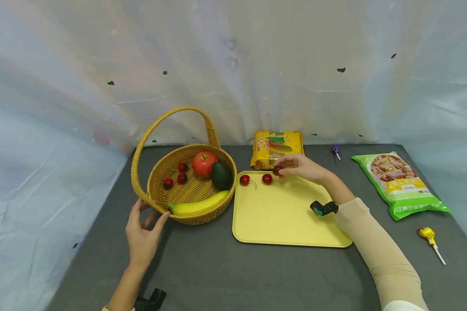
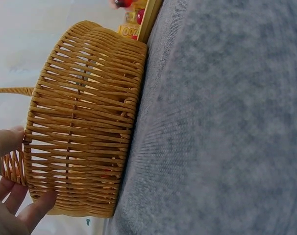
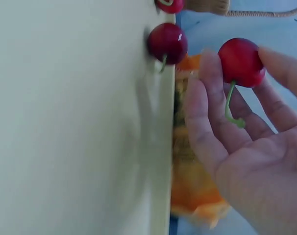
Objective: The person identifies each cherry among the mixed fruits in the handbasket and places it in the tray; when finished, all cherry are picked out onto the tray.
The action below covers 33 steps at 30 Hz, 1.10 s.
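Head view, item list. Right hand (image 1: pixel 305 167): fingertips pinch a red cherry (image 1: pixel 278 170) at the far edge of the yellow tray (image 1: pixel 284 220), held just above it. Right wrist view confirms: cherry (image 3: pixel 241 62) sits between fingertip and thumb, its green stem (image 3: pixel 231 105) trailing down across the fingers toward the palm; the fruit end points away from the palm. The stem gives the long axis, running roughly along the fingers.

Left hand (image 1: pixel 142 233): fingers spread and fairly straight, touching the near outer wall of the wicker basket (image 1: pixel 155 203); left wrist view shows fingertips (image 2: pixel 38 209) against the weave, steadying rather than gripping.

Tray contents: two more cherries (image 1: pixel 244 179) (image 1: pixel 267 178) lying near its far edge. Basket contents: apple (image 1: pixel 204 163), avocado (image 1: pixel 221 175), banana (image 1: pixel 198 205), three cherries (image 1: pixel 182 178).

Step in hand, as judged: a cherry is held at the tray's far edge, between tray and basket work. Whether it is being lifted or set down cannot be told. The next move calls for keeping the light pinch without crushing or rolling the round fruit.

Also present: yellow snack packet (image 1: pixel 275 147), green bag (image 1: pixel 402 183), two lollipops (image 1: pixel 431 240) (image 1: pixel 336 150).
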Each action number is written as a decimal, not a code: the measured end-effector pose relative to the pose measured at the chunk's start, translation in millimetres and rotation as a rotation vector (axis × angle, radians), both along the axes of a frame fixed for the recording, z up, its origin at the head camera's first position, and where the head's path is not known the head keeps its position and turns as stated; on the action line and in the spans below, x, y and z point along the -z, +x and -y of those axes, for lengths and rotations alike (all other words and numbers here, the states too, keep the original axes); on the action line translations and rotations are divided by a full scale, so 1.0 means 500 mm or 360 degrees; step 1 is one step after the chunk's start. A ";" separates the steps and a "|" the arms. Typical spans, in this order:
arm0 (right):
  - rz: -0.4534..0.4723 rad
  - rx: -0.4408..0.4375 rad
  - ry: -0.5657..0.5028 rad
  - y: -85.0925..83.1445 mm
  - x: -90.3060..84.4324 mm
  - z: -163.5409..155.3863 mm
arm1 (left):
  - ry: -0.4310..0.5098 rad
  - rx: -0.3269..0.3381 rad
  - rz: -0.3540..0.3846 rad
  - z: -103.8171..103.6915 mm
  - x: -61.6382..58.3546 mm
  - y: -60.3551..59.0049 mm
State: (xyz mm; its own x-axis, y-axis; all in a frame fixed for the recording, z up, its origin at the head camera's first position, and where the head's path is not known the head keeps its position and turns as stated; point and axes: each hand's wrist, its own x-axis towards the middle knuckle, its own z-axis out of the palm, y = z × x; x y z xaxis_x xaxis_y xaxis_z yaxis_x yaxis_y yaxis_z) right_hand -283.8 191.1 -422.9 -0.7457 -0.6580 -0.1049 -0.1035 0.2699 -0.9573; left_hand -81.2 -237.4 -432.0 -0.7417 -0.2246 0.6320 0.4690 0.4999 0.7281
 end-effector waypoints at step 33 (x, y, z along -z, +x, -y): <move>-0.0514 0.0294 0.0394 0.049 0.057 -0.077 | -0.0011 0.0036 -0.0076 0.001 -0.001 -0.002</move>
